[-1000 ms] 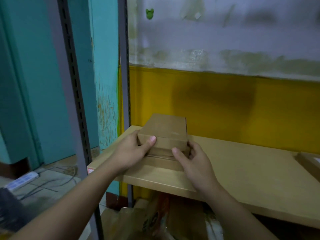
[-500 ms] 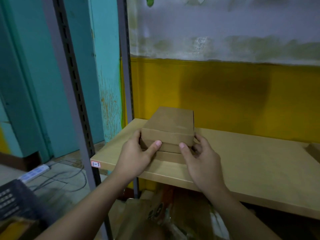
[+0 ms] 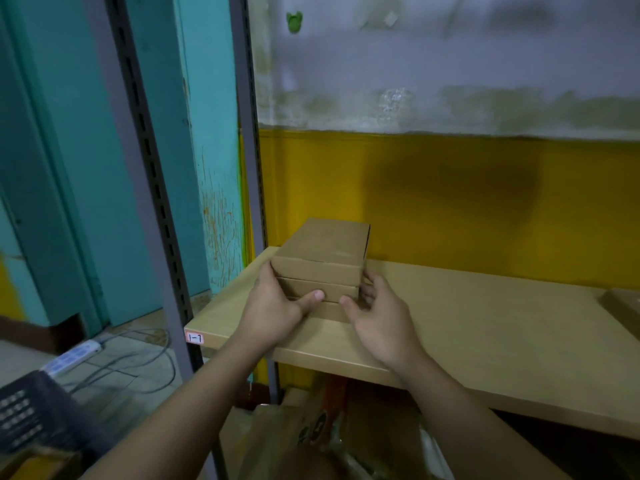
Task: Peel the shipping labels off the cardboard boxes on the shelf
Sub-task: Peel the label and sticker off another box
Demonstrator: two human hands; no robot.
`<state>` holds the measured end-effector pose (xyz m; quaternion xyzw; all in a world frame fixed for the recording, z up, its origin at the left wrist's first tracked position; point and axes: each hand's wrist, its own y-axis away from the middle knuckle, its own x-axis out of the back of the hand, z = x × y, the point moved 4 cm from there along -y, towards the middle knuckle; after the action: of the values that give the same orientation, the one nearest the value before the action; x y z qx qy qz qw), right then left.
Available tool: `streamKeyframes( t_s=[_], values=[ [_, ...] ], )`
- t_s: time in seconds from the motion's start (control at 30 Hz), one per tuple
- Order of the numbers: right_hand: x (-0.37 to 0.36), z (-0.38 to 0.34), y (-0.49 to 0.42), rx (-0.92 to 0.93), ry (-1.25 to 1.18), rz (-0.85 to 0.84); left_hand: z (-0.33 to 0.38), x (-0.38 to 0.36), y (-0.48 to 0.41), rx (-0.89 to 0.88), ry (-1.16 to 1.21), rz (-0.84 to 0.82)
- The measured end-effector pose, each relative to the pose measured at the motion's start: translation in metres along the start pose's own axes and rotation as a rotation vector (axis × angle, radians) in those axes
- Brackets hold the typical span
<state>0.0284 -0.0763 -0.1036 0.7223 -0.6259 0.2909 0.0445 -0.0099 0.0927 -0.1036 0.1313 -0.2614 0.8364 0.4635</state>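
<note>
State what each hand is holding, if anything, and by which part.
Both hands grip the stack of cardboard boxes on the shelf: the left hand at its left front corner, the right hand at its right front corner.

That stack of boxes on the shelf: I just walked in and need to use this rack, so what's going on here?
A person has both hands on a stack of three flat cardboard boxes near the left end of the wooden shelf. The left hand grips the stack's left side, thumb across the front; the right hand cups the right side. No shipping label shows on the faces in view, and nothing is being peeled yet. Another box lies at the far right.
</note>
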Motion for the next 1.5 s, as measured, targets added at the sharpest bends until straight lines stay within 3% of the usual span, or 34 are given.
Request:
streamKeyframes(
  t_s=[0.1,0.27,0.43,0.63,0.77,0.9,1.03,1.17,1.33,1.5],
  values=[
    [0.013,-0.005,-0.002,0.024,0.096,0.041,0.009,0.01,-0.001,-0.068,-0.108,0.093],
    [0.067,-0.016,0.003,0.177,0.303,0.163,0.066,-0.007,0.01,-0.434,-0.363,0.141],
    [0.132,-0.006,0.018,0.214,0.483,0.226,0.123,-0.078,0.028,-0.688,-0.411,-0.052],
    [0.243,0.068,0.051,-0.065,0.71,0.287,0.187,-0.173,0.068,-0.815,-0.39,-0.322],
    [0.329,0.128,0.087,-0.422,0.899,0.367,0.217,-0.23,0.108,-0.81,-0.402,-0.589],
    [0.366,0.167,0.107,-0.652,0.797,0.301,0.225,-0.271,0.135,-0.744,-0.352,-0.757],
    [0.366,0.166,0.1,-0.554,0.659,0.38,0.226,-0.292,0.138,-0.654,-0.253,-0.82],
    [0.335,0.154,0.088,-0.432,0.625,0.402,0.22,-0.295,0.109,-0.597,-0.232,-0.744],
    [0.272,0.124,0.066,-0.22,0.632,0.249,0.199,-0.271,0.058,-0.503,-0.35,-0.537],
    [0.26,0.105,0.039,-0.189,0.525,0.107,0.179,-0.238,0.012,-0.462,-0.506,-0.43]
  ],
)
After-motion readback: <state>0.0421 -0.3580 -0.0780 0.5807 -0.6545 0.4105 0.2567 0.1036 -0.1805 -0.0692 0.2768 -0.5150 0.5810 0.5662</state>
